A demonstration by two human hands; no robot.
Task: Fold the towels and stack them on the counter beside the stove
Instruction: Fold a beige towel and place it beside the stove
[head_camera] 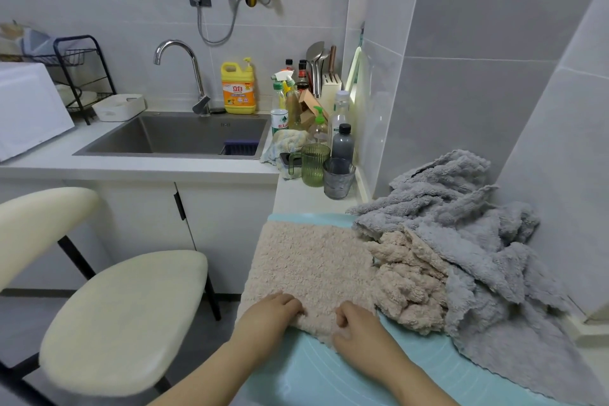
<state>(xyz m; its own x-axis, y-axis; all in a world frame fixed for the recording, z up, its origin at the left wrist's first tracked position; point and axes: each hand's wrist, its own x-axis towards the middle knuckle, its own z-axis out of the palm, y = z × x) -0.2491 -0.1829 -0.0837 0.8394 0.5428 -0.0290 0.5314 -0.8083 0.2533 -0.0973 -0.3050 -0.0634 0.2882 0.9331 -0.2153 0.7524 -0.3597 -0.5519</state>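
Observation:
A beige fluffy towel [306, 267] lies spread flat on a light blue mat [316, 376] on the counter. My left hand [273, 313] grips its near edge with curled fingers. My right hand [356, 323] pinches the same edge a little to the right. A second beige towel [408, 287] lies crumpled just right of the flat one. A heap of grey towels [468, 227] is piled against the tiled wall at the right, partly over the crumpled beige towel.
A green ribbed cup [313, 168], a grey glass [339, 178] and several bottles [342, 142] crowd the counter behind the mat. The sink [178, 138] is at the left. A cream chair [125, 316] stands close to the counter's left edge.

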